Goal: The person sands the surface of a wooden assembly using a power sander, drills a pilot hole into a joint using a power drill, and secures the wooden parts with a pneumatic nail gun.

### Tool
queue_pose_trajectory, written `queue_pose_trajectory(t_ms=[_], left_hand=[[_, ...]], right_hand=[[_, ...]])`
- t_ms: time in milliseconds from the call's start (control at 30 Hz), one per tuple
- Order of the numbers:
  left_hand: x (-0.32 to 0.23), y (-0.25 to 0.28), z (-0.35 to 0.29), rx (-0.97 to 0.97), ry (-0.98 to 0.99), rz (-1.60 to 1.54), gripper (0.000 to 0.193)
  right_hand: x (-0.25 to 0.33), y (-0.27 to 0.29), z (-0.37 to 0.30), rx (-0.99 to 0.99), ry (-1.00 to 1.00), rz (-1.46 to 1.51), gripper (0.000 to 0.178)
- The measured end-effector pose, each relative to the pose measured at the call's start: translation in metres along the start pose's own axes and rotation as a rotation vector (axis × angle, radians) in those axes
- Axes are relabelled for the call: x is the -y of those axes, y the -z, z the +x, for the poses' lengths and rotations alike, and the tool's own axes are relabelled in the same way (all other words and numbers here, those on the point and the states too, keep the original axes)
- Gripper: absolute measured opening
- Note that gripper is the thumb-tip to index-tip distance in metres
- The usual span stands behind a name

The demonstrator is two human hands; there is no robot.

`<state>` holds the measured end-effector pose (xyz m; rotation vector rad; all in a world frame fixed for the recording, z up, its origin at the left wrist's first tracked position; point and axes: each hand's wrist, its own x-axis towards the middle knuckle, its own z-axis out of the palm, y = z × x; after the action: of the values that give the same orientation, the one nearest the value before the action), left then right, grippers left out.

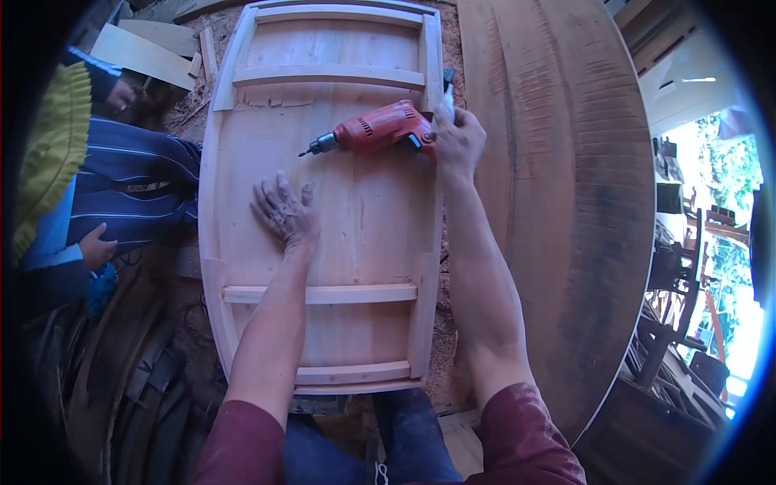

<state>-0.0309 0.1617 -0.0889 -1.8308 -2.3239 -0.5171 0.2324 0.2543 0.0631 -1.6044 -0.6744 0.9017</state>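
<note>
A pale wooden panel (356, 218) with raised side rails and crosswise battens lies in front of me. My left hand (286, 208) rests on its middle, fingers spread, with whitish residue on the skin. A red power drill (378, 129) lies on its side on the panel, bit pointing left. My right hand (461, 145) is at the panel's right rail, beside the drill's handle. Its fingers close round a slim white object with a dark tip (447, 103); its kind is unclear, as the hand covers the lower part.
A person in striped trousers (133, 182) stands at the left edge, both hands near the body. A large brown wooden board (541, 202) lies along the right. Wood offcuts (149, 55) sit far left, curved dark pieces (145, 380) near left. Sawdust covers the surface around the panel.
</note>
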Motion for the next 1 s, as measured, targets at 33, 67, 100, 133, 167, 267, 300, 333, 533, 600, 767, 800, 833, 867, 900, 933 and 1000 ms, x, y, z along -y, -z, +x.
queue_pose_trajectory(t_ms=[33,67,100,133,167,267,300,333,533,600,767,800,833,867,900,933,1000], left_hand=[[0.0,-0.001,-0.001,0.014,0.002,0.009,0.065],[-0.001,-0.002,-0.003,0.026,0.003,0.017,0.065],[-0.001,-0.001,-0.002,0.025,0.007,0.036,0.065],[-0.002,-0.001,-0.001,0.027,0.003,0.039,0.065],[-0.003,0.001,-0.002,0.029,-0.003,0.037,0.065],[0.003,0.007,-0.001,0.048,0.007,0.015,0.065],[-0.004,0.007,0.0,0.048,0.007,0.0,0.065],[-0.002,0.009,0.001,0.058,0.004,0.007,0.065],[-0.01,0.019,0.005,0.083,0.003,0.021,0.063],[-0.012,0.021,0.006,0.095,-0.002,0.025,0.063],[-0.011,0.024,0.007,0.096,-0.013,0.019,0.063],[-0.01,0.023,0.007,0.097,-0.013,0.017,0.063],[-0.01,0.022,0.007,0.09,-0.015,0.009,0.064],[-0.009,0.021,0.006,0.084,-0.016,0.001,0.065],[-0.006,0.02,0.006,0.085,-0.015,0.005,0.065],[-0.004,0.019,0.005,0.089,-0.006,0.008,0.065],[-0.003,0.019,0.005,0.096,0.002,0.009,0.065]], right_hand=[[-0.007,-0.008,0.021,-0.074,0.089,-0.226,0.03],[-0.016,-0.011,0.035,-0.145,0.182,-0.453,0.03],[-0.023,-0.016,0.045,-0.13,0.173,-0.443,0.03],[-0.029,-0.02,0.053,-0.169,0.195,-0.491,0.028],[-0.035,-0.023,0.06,-0.211,0.218,-0.541,0.026],[-0.032,-0.048,0.061,-0.218,0.089,-0.388,0.025],[-0.037,-0.048,0.074,-0.167,0.024,-0.307,0.025],[-0.037,-0.052,0.076,-0.169,0.027,-0.309,0.025],[-0.035,-0.055,0.079,-0.178,-0.162,-0.381,0.034],[-0.035,-0.056,0.084,-0.177,-0.184,-0.378,0.034],[-0.031,-0.059,0.088,-0.165,-0.249,-0.288,0.033],[-0.03,-0.061,0.087,-0.182,-0.234,-0.29,0.032],[-0.029,-0.063,0.087,-0.198,-0.218,-0.292,0.032],[-0.028,-0.062,0.088,-0.199,-0.218,-0.295,0.032],[-0.025,-0.063,0.087,-0.176,-0.264,-0.245,0.031],[-0.022,-0.065,0.085,-0.152,-0.309,-0.195,0.031],[-0.022,-0.063,0.087,-0.143,-0.29,-0.222,0.03]])
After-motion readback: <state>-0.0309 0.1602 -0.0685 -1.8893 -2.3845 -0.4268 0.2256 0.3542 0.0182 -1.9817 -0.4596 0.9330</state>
